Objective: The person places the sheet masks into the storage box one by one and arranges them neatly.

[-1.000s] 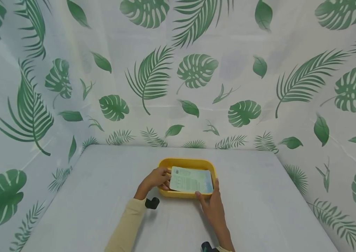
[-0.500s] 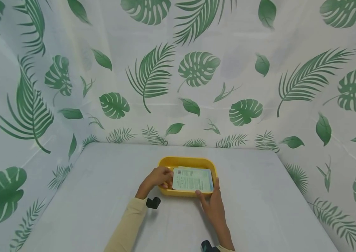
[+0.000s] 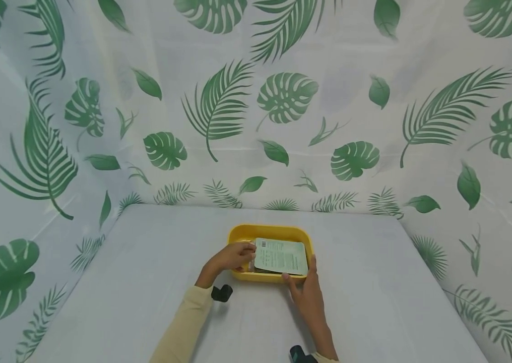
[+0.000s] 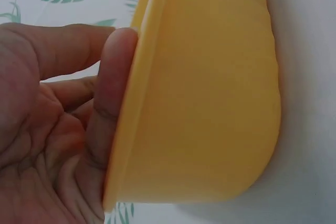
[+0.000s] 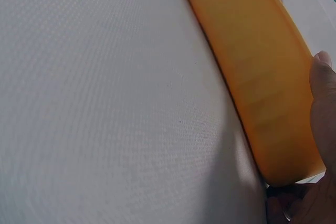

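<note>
A yellow plastic bin (image 3: 269, 231) with rounded corners stands on the white table; its outer wall fills much of both wrist views. Inside lies a flat, pale green packet (image 3: 280, 256) printed with small text and a barcode-like mark, on top of other contents that are mostly hidden. My left hand (image 3: 233, 255) reaches over the bin's left rim, its curled fingers pinching the packet's left edge; the fingertips are partly hidden. My right hand (image 3: 308, 297) grips the bin's near right corner, thumb (image 5: 321, 74) at the rim and fingers round the end.
A white-covered table (image 3: 161, 247) spreads around the bin. Behind and at both sides hangs a white curtain (image 3: 238, 171) with green leaf prints. Dark camera mounts (image 3: 222, 293) sit at both wrists.
The packet has shifted a little to the right inside the bin, the left hand moving along with it. A blue edge under the packet has gone from sight. The right hand keeps its grip.
</note>
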`<state>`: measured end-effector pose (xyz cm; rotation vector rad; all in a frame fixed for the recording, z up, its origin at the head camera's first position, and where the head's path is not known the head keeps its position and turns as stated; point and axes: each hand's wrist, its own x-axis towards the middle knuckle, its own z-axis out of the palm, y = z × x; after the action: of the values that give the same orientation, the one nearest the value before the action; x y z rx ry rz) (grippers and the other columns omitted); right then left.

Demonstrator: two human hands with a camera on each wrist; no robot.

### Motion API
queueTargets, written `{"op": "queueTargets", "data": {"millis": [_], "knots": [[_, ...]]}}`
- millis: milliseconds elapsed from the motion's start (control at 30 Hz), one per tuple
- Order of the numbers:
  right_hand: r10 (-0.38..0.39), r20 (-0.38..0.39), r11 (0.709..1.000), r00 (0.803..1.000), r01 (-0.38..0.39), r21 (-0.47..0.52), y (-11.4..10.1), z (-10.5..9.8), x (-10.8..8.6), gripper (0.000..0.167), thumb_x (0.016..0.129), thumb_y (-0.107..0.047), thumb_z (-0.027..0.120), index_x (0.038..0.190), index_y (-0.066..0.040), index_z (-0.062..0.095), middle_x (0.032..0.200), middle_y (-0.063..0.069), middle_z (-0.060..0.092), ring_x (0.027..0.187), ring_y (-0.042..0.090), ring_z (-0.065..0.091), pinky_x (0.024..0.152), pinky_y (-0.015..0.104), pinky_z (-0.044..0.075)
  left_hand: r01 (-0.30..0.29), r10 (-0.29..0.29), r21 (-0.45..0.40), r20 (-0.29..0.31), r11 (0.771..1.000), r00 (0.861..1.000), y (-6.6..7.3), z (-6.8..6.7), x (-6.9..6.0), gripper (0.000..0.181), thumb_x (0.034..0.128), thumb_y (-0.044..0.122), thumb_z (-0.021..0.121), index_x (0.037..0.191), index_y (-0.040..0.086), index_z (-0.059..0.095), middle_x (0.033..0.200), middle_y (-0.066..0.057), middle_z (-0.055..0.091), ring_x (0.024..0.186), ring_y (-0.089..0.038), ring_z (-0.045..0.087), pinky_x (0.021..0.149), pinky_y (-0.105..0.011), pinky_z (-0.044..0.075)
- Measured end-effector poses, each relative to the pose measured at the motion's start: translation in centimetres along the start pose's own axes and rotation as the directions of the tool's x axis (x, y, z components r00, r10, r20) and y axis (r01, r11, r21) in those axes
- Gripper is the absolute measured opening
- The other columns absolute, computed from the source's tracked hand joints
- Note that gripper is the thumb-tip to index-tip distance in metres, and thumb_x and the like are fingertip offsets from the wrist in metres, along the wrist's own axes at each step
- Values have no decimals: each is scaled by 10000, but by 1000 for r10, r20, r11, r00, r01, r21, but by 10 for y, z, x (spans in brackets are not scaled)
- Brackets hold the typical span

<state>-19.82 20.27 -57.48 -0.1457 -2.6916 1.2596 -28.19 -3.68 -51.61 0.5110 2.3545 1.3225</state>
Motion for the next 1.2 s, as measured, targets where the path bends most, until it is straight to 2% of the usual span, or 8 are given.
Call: {"op": "queueTargets", "data": {"millis": [200,433,633,733,833,933,1067,1200], "knots": [[10,15,1000,1000,-10,-17,-2,-1,-1,1047,905,-545,613,1566,-97,-64,1594,267,177,1449,433,253,1126,577,300,29,-29,-1,-69,1000,997,-3,2,-1,385,975,161,513,1321,3,570,1274,-184,638,840,-260,686,628,-268,562],[17,17,1000,1000,-17,-24,0,0,0,1047,906,-552,608,1566,-105,-71,1599,260,167,1452,430,251,1130,577,296,39,-41,-43,-48,998,998,-4,2,-2,380,980,214,558,1299,9,590,1265,-159,647,871,-217,665,653,-267,562],[17,15,999,1000,-17,-28,-1,-1,-1,1043,910,-541,610,1564,-89,-65,1592,274,176,1443,445,257,1117,590,305,36,-37,-32,-37,999,999,-6,3,0,353,993,223,561,1271,11,608,1235,-147,665,885,-198,663,653,-272,561],[17,12,1000,1000,-17,-23,-1,-1,-1,1039,911,-536,611,1564,-84,-60,1589,277,180,1440,448,261,1113,592,309,30,-31,-23,-51,999,998,-7,3,0,348,992,218,560,1270,15,610,1234,-150,665,849,-174,656,647,-268,559],[21,15,999,1000,-21,-24,-1,-1,-1,1039,913,-544,603,1564,-86,-66,1590,277,178,1439,450,262,1113,593,309,15,-16,-12,-95,1000,995,-8,4,0,341,990,203,555,1274,22,609,1232,-153,661,769,-158,655,627,-257,557],[24,19,999,1000,-24,-25,-2,-1,-1,1040,916,-550,594,1563,-88,-76,1592,277,168,1442,452,251,1119,594,297,9,-16,-40,-161,999,987,-9,6,-2,314,1000,193,549,1256,23,612,1169,-169,677,763,-196,680,618,-262,567],[19,18,999,1000,-19,-26,-2,0,0,1038,917,-558,586,1563,-87,-77,1599,267,156,1451,444,235,1131,588,282,12,-32,-81,-251,997,967,-10,11,-2,250,1003,201,555,1188,51,631,1059,-143,699,859,-229,696,624,-259,574],[14,18,1000,1000,-14,-26,-1,0,2,1044,914,-561,590,1563,-95,-81,1604,257,152,1454,438,235,1135,583,280,-12,23,33,-363,999,932,-12,19,-2,176,989,224,580,1092,111,668,986,-48,715,801,-146,669,602,-223,545]]}}
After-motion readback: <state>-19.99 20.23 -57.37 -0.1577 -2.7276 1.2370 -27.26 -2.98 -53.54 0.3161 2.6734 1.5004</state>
